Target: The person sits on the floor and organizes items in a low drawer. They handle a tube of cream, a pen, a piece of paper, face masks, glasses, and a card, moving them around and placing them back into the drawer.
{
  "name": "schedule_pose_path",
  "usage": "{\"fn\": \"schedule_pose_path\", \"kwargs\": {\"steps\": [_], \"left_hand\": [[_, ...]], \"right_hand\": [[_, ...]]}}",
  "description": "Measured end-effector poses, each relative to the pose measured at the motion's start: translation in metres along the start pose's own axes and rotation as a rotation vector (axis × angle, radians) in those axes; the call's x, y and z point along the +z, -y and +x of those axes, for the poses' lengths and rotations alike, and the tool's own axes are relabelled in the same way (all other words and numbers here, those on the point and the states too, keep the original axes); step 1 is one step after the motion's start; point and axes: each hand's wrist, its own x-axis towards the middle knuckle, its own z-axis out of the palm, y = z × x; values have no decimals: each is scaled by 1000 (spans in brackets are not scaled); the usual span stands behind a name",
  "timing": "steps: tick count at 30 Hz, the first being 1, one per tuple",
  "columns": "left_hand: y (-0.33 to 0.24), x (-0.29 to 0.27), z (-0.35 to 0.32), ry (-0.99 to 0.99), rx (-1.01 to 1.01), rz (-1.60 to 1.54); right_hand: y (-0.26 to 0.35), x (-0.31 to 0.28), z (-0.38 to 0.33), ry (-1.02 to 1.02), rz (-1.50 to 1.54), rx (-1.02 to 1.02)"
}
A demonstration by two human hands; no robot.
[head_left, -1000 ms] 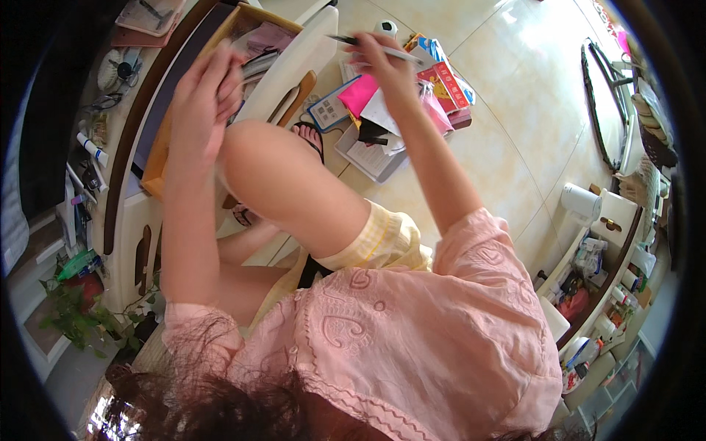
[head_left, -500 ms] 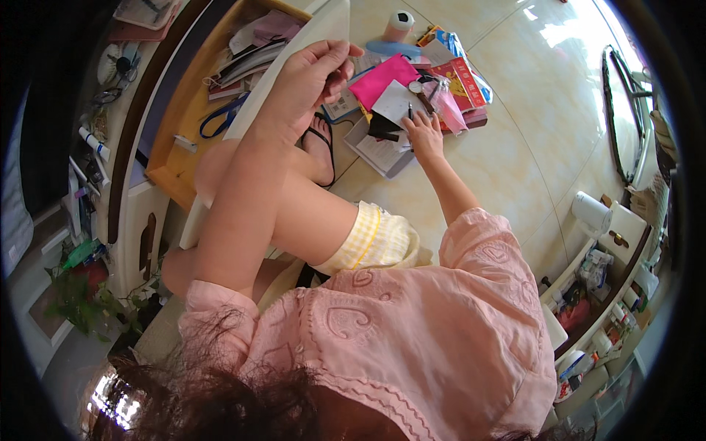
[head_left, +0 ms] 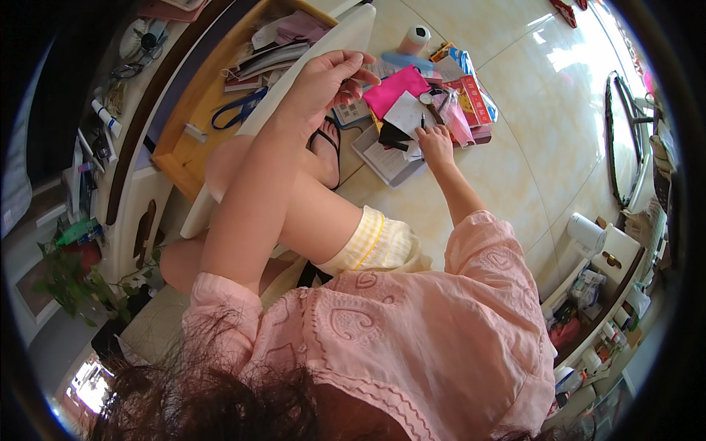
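Brightly lit, white glare on tiled floor (head_left: 507,176), upper right, blown-out patch, lower left, fisheye-bent edges, black corners

head-worn downward fisheye view

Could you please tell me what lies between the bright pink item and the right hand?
The head view shows white paper there, and a pen-like object at the right hand.

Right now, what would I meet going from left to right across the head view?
Green plant, open wooden drawer, the person's left hand, bright pink flat item, right hand, red box, white cylinder.
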Motion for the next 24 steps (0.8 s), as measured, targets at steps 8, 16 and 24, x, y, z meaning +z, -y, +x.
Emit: {"fn": "schedule_pose_path", "kwargs": {"steps": [8,16,24], "left_hand": [[13,-4,8,-1,-16,52],[15,-4,15,-29,24,-25],[11,-6,20,-43,47,-127]], "right_hand": [[7,22,2,-106,-130,6],[11,24,4,-253,-159,-69],[18,-21,2,-138,30,-43]]}}
